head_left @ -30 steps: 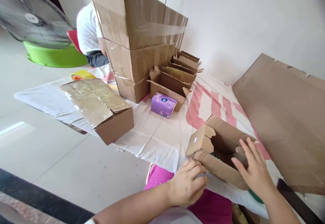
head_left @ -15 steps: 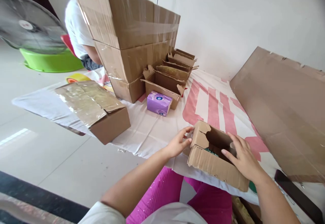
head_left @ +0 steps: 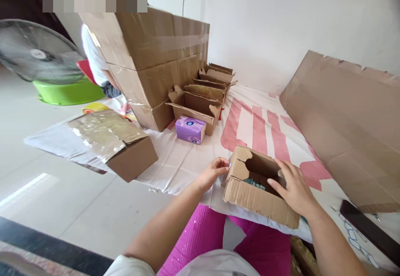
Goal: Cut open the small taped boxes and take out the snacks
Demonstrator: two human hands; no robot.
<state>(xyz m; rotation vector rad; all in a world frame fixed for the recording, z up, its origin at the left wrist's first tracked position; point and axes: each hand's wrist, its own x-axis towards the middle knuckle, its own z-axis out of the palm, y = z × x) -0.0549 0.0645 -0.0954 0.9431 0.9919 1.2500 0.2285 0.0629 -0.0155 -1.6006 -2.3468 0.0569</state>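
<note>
A small open cardboard box (head_left: 261, 205) sits at the near edge of the cloth-covered table, with a green patterned item (head_left: 254, 184) partly visible inside. My right hand (head_left: 292, 188) grips the box's right end, its fingers over the far rim and its thumb over the opening. By the box's left end, my left hand (head_left: 215, 173) has thumb and fingers pinched together. A tiny bluish-white bit shows at those fingertips, too small to name.
A purple tissue pack (head_left: 190, 130) stands before a row of open boxes (head_left: 195, 111). Stacked taped cartons (head_left: 153, 46) rise behind, near a seated person. A closed box (head_left: 131, 157) lies left; a cardboard sheet (head_left: 340, 130) and dark phone-like object (head_left: 368, 230) are right.
My left fingers have gone from apart against the box's left end to pinched together beside it. My right hand stays on the box. The camera view has shifted slightly.
</note>
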